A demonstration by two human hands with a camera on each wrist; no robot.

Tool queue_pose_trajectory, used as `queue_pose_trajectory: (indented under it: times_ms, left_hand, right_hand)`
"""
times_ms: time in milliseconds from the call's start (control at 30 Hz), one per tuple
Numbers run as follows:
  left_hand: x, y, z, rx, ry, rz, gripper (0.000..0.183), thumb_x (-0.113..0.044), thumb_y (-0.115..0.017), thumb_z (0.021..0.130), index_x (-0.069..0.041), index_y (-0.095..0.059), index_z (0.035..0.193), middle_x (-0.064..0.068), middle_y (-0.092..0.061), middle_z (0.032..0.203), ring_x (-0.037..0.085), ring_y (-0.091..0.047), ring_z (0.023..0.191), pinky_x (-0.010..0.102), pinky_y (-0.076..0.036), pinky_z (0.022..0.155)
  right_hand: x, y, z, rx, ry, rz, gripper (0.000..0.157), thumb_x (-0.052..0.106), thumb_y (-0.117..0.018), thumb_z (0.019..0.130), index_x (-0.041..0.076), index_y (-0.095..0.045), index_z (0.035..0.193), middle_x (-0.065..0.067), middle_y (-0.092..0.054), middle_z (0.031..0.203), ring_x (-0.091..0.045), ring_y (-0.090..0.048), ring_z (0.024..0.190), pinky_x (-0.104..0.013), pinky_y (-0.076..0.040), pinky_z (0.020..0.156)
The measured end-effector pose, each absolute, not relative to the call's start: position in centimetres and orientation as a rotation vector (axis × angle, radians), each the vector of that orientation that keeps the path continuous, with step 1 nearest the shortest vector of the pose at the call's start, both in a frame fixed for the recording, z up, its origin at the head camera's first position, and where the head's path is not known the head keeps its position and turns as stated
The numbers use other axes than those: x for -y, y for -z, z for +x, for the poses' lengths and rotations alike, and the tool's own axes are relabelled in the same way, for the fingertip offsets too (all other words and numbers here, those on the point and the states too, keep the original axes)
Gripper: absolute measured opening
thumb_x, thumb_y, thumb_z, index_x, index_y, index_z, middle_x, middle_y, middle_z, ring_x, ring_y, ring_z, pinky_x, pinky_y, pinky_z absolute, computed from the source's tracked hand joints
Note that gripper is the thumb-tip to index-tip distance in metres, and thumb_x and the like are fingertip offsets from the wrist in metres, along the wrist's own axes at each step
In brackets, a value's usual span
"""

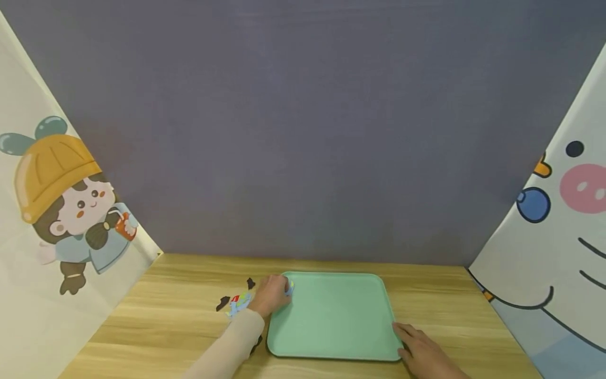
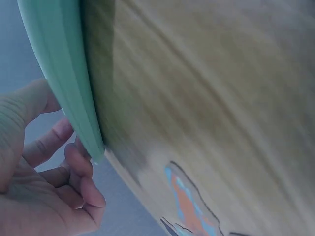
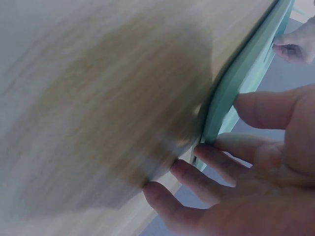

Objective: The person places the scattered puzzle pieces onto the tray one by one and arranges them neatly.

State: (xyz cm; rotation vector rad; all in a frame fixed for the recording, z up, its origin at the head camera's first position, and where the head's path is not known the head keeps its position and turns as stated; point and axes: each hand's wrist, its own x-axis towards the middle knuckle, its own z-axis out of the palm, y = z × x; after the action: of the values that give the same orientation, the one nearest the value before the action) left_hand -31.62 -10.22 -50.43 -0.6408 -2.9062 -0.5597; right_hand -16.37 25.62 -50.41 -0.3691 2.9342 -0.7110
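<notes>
A pale green tray point(image 1: 336, 316) lies flat on the wooden table. My left hand point(image 1: 271, 296) reaches over its far left corner, fingers curled, with a small flat blue-and-yellow piece point(image 1: 290, 288) at the fingertips just inside the rim. In the left wrist view, the tray wall point(image 2: 64, 73) hides that piece from sight. Along the tray's right side, my right hand point(image 1: 421, 350) rests with fingers loosely extended. Its thumb point(image 3: 263, 109) touches the rim in the right wrist view, while other fingertips reach the tabletop beside it.
Left of the tray lie flat cut-out pieces: a blue, red and green one point(image 1: 240, 302), black ones point(image 1: 223, 303) and another black shape point(image 1: 256, 345) partly behind the left sleeve. A grey wall point(image 1: 303, 131) rises at the table's back, with cartoon-printed panels point(image 1: 71, 210) on both sides.
</notes>
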Motion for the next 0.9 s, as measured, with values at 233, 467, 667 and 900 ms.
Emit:
queue_pose_trajectory:
  times_ms: [233, 467, 667, 900]
  left_hand:
    - [10.1, 50.3, -31.5, 2.89, 0.55, -0.678, 0.013, -0.014, -0.075, 0.075, -0.011, -0.063, 0.071, -0.005, -0.057, 0.07, 0.014, -0.05, 0.064, 0.035, -0.043, 0.063]
    - [10.5, 49.9, -30.9, 2.86, 0.642, -0.714, 0.014, -0.015, -0.075, 0.079, -0.004, -0.071, 0.087, 0.004, -0.066, 0.087, 0.025, -0.06, 0.083, 0.044, -0.046, 0.078]
    - [11.4, 48.9, -29.7, 2.816, 0.67, -0.748, 0.019, -0.014, -0.075, 0.08, -0.003, -0.07, 0.093, 0.005, -0.064, 0.089, 0.022, -0.059, 0.084, 0.038, -0.049, 0.074]
    - [12.9, 47.6, -27.8, 2.755, 0.722, -0.79, 0.021, -0.012, -0.075, 0.079, -0.002, -0.07, 0.096, 0.006, -0.063, 0.092, 0.022, -0.058, 0.083, 0.049, -0.042, 0.08]
  right_hand:
    - [-25.5, 50.4, -16.3, -2.935, 0.71, -0.369, 0.051, 0.009, -0.066, 0.086, -0.009, -0.049, 0.13, -0.022, -0.048, 0.131, -0.043, -0.046, 0.117, -0.057, -0.038, 0.093]
    - [-25.5, 50.6, -16.2, -2.942, 0.71, -0.331, 0.05, 0.009, -0.065, 0.086, -0.007, -0.049, 0.131, -0.019, -0.049, 0.131, -0.042, -0.045, 0.117, -0.058, -0.039, 0.09]
    - [-26.3, 51.3, -16.3, -2.956, 0.679, -0.329, 0.053, 0.016, -0.067, 0.086, -0.001, -0.05, 0.133, -0.013, -0.049, 0.13, -0.039, -0.046, 0.116, -0.063, -0.04, 0.083]
    - [-28.0, 52.0, -16.7, -2.95, 0.797, -0.575, 0.056, 0.032, -0.065, 0.088, -0.002, -0.052, 0.131, -0.018, -0.051, 0.128, -0.044, -0.048, 0.11, -0.063, -0.041, 0.08]
